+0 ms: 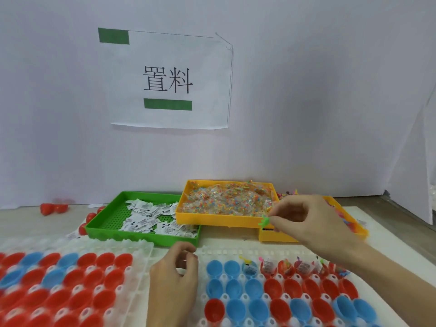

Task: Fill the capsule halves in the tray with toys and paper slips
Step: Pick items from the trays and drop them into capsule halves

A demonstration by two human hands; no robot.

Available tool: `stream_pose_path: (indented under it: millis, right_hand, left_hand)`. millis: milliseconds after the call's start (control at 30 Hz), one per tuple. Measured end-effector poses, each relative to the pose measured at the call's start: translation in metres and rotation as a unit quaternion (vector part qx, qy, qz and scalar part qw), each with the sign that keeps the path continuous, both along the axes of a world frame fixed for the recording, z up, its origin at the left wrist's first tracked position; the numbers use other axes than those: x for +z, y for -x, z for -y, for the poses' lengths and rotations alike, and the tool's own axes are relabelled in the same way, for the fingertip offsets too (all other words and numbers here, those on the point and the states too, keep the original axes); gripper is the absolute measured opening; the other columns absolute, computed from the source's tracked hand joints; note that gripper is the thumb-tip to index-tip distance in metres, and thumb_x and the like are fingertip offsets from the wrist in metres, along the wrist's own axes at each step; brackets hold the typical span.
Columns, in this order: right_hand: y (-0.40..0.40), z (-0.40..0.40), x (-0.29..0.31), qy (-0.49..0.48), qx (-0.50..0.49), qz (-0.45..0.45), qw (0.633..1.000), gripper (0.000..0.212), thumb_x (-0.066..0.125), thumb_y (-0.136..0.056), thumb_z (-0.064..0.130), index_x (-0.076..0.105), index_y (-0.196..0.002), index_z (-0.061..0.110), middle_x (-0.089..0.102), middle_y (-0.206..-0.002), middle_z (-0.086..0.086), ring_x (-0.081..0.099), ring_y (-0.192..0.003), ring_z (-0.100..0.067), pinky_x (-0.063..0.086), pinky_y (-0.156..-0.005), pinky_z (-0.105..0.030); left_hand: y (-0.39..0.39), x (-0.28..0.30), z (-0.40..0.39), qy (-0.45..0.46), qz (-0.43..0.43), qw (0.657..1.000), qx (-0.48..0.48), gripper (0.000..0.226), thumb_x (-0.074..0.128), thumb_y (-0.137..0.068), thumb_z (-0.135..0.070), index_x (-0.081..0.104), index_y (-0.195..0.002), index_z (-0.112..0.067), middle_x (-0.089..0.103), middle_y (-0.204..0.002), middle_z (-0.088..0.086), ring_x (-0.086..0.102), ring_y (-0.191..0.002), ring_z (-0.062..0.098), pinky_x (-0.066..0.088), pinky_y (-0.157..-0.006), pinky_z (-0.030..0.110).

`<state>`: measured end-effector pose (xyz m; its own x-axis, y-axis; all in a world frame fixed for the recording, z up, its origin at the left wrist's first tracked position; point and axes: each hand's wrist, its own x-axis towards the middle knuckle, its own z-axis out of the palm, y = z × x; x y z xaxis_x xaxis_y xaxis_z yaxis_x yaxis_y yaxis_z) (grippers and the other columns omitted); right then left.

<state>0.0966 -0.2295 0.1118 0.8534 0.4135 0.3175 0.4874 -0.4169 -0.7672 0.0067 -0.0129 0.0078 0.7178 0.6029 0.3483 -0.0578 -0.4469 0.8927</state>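
Note:
My right hand (299,220) hovers in front of the yellow tray (212,219) of small bead packets and pinches a small green toy (264,222) plus a clear packet (269,205). My left hand (174,277) rests between two white capsule trays with its fingers curled; whether it holds anything is unclear. The right capsule tray (236,252) holds red and blue capsule halves (253,289). Several halves in its far row (304,267) contain toys and packets. The green tray (106,226) holds folded paper slips (146,215).
A second white capsule tray (141,246) of red and blue halves lies at left. Another yellow tray (354,223) of toys sits behind my right hand. Loose red capsule halves (53,208) lie at the far left by the white wall.

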Motion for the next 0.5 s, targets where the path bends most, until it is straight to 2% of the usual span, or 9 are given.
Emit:
stream_pose_path:
  millis: [100, 200, 333, 400, 500]
  right_hand:
    - [0.013, -0.03, -0.009, 0.081, 0.072, 0.007, 0.994, 0.013, 0.075, -0.083, 0.009, 0.077, -0.077, 0.021, 0.074, -0.072, 0.009, 0.069, -0.066, -0.002, 0.054, -0.066, -0.016]
    - [0.015, -0.048, -0.023, 0.142, 0.087, 0.034, 0.986, 0.011, 0.073, -0.085, 0.013, 0.076, -0.082, 0.023, 0.072, -0.075, 0.01, 0.066, -0.073, -0.002, 0.049, -0.065, -0.012]
    - [0.014, -0.054, -0.034, 0.189, 0.092, 0.061, 0.976, 0.009, 0.069, -0.088, 0.02, 0.074, -0.085, 0.026, 0.068, -0.08, 0.017, 0.057, -0.088, 0.006, 0.044, -0.074, -0.008]
    - [0.014, -0.053, -0.037, 0.219, 0.089, 0.082, 0.968, 0.008, 0.066, -0.09, 0.027, 0.071, -0.086, 0.03, 0.064, -0.082, 0.022, 0.049, -0.095, 0.01, 0.041, -0.078, -0.009]
    - [0.013, -0.053, -0.037, 0.261, 0.089, 0.09, 0.957, 0.008, 0.062, -0.093, 0.032, 0.068, -0.088, 0.032, 0.061, -0.085, 0.022, 0.043, -0.097, 0.007, 0.041, -0.081, -0.018]
  left_hand:
    - [0.001, -0.001, -0.001, 0.006, 0.001, 1.0, -0.002, 0.028, 0.061, -0.086, 0.001, 0.067, -0.072, -0.024, 0.07, -0.065, -0.004, 0.065, -0.065, 0.005, 0.044, -0.051, 0.009]
    - [0.001, -0.001, -0.003, 0.004, 0.004, 1.0, -0.003, 0.029, 0.061, -0.086, 0.0, 0.066, -0.072, -0.026, 0.069, -0.065, -0.008, 0.064, -0.064, 0.005, 0.043, -0.051, 0.009]
    - [0.001, -0.002, -0.003, -0.001, 0.005, 1.0, -0.004, 0.029, 0.06, -0.086, -0.001, 0.065, -0.072, -0.027, 0.069, -0.068, -0.014, 0.064, -0.063, 0.006, 0.045, -0.055, 0.01]
    - [0.001, -0.003, -0.003, -0.001, 0.004, 1.0, -0.004, 0.03, 0.06, -0.087, -0.002, 0.064, -0.072, -0.028, 0.069, -0.069, -0.015, 0.065, -0.064, 0.006, 0.045, -0.056, 0.01]
    - [0.001, -0.003, -0.003, 0.002, 0.004, 1.0, -0.004, 0.03, 0.06, -0.086, -0.001, 0.065, -0.072, -0.027, 0.068, -0.069, -0.015, 0.064, -0.064, 0.006, 0.045, -0.054, 0.011]
